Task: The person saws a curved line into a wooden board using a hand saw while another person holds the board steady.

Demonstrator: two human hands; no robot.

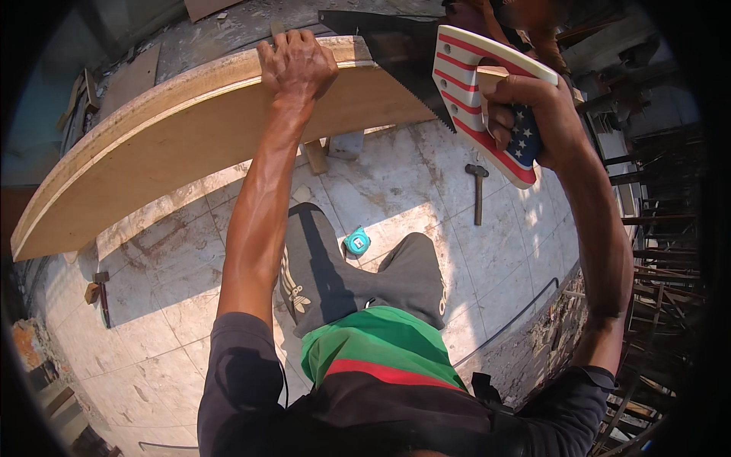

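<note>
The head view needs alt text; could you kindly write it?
A person's right hand holds a striped-handled handsaw at the edge of a curved wooden panel the left hand grips. A tape measure and hammer lie on the tiled floor.

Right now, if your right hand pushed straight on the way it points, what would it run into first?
Probably the wooden board: the right hand grips the saw, whose blade overlaps the board in view. Depth is unclear; they may already touch.
</note>
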